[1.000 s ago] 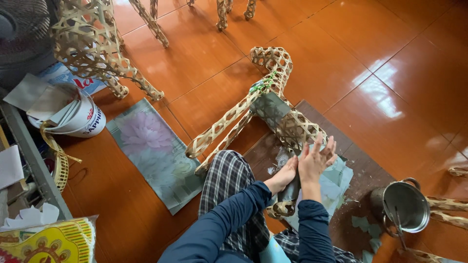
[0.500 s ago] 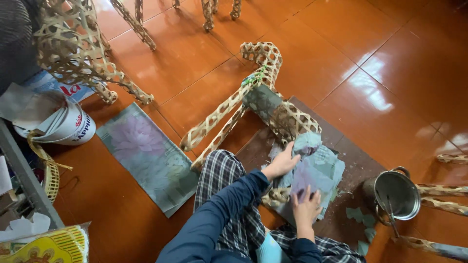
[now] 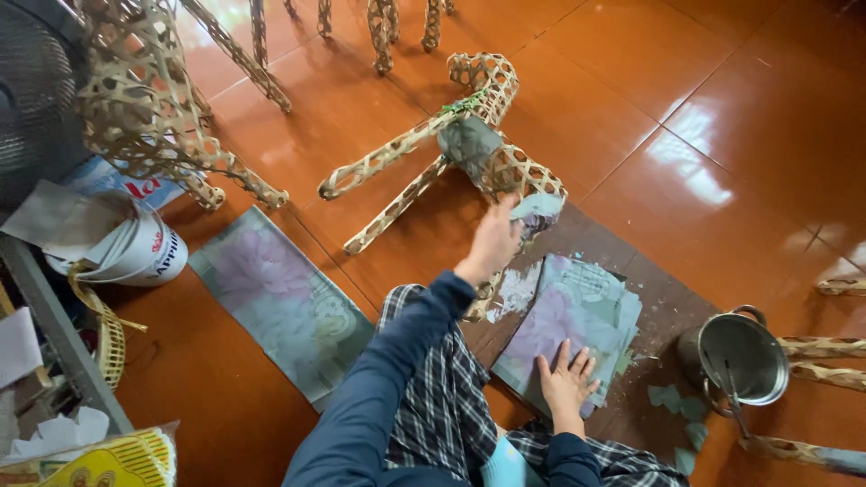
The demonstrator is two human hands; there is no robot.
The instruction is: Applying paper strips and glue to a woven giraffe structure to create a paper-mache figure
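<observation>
The left hand [image 3: 494, 242] is raised and pressed against the rear of a woven bamboo animal frame [image 3: 469, 144] lying on its side, the fingers flat over a grey-green paper patch [image 3: 538, 207] on the lattice — pressing rather than gripping. The right hand [image 3: 566, 382] lies palm down with fingers spread on a stack of purple-and-green printed paper sheets [image 3: 577, 316], holding nothing. The stack sits on a dark mat [image 3: 658, 289] smeared with pale paste, just in front of the person's checked trousers [image 3: 442, 397].

To the right of the stack stands a small metal pot [image 3: 741, 357] with a stick in it, and torn paper scraps [image 3: 675, 401] lie near it. Left of the knee a long printed sheet [image 3: 280, 302] lies on the glossy orange tiled floor [image 3: 722, 108]. A larger bamboo frame [image 3: 144, 108] stands at upper left — beside it, a white bucket [image 3: 126, 248].
</observation>
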